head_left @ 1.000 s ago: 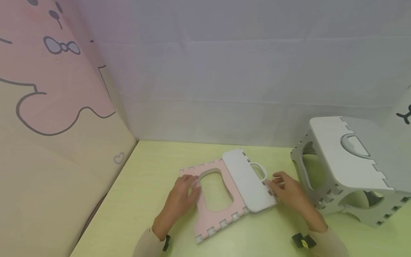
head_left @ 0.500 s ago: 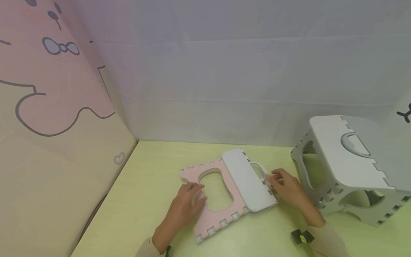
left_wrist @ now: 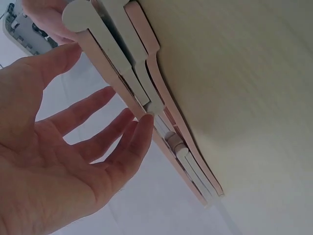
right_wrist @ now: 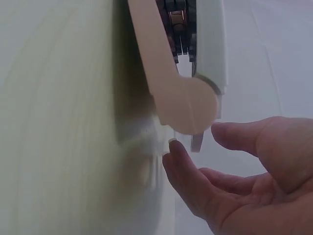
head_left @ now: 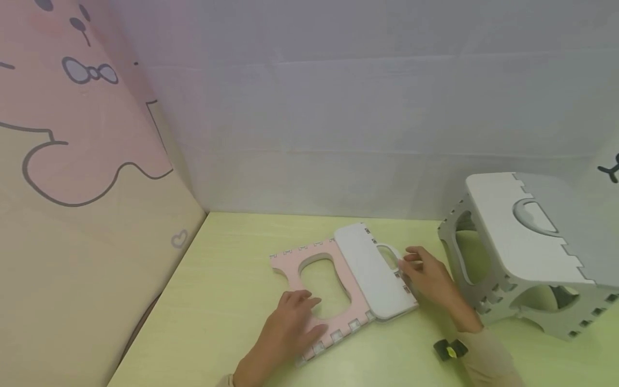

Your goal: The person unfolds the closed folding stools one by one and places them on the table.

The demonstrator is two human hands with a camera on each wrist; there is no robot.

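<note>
A folded pink and white step stool (head_left: 371,271) lies flat on the table, its pink leg panel (head_left: 314,257) to the left and its white seat to the right. A white carrying handle (head_left: 389,250) sticks out from the seat's right edge. My left hand (head_left: 290,325) is over the front left part of the pink panel, fingers apart and gently bent; the left wrist view shows its fingertips right at the panel's edge. My right hand (head_left: 432,279) is at the handle side, thumb and fingers (right_wrist: 183,161) on either side of the stool's rounded edge with a gap between them.
A larger grey and white folding stool (head_left: 522,236) stands unfolded at the right, close to my right hand. A pale wall covering (head_left: 309,134) rises behind the light yellow table (head_left: 232,258), and a printed cartoon panel (head_left: 87,242) borders it on the left.
My left hand has slid toward the near edge and a little right along the pink panel. My right hand has shifted slightly up and away along the handle side. The stool has stayed put.
</note>
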